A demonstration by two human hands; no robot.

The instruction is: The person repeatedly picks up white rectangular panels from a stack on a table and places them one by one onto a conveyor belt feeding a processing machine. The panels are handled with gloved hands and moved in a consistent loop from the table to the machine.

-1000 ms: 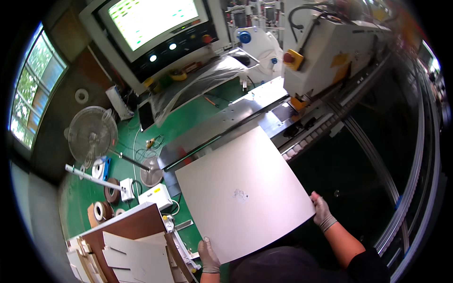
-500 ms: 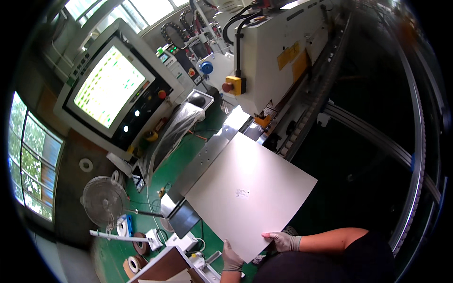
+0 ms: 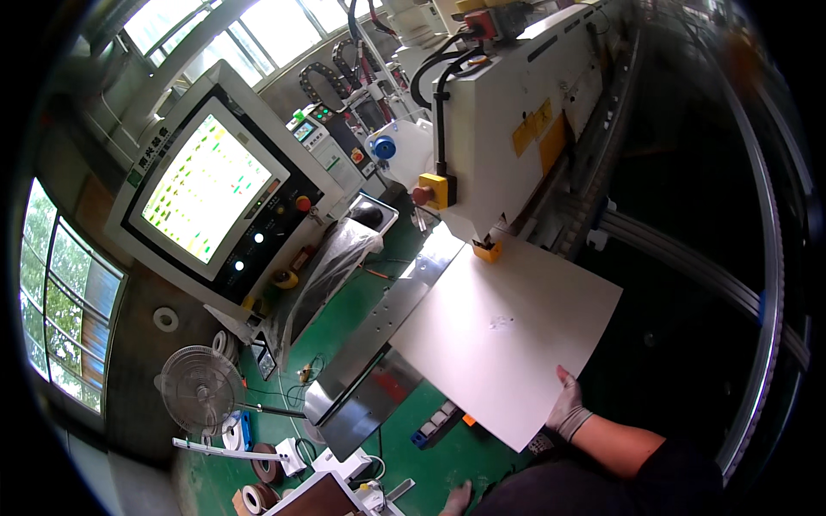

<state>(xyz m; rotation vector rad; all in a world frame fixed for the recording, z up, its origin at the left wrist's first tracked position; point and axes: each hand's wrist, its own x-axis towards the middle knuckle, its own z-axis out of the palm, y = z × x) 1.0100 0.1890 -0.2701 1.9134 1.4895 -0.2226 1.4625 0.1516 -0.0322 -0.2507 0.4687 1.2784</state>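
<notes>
One panel (image 3: 508,353), R hand (image 3: 568,408) gripping edge, yellow block (image 3: 488,252) overlapping far corner, L hand (image 3: 458,498) — grip unclear

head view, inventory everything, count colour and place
Panel: one, white, right of centre
Machine: one, off-white, beyond the panel
Stop button: one, red, on machine's yellow box
Screen: one, brightly lit, upper left
Metal strip: one, silver, left of panel
Fan: one, grey, lower left
Rolls: at least two, brown, lower left
Windows: at least two, bright, left and top
Floor: one, green, below
Right hand: one, greyish, on panel's lower right edge
Left hand: one, greyish, bottom edge, off panel
</notes>
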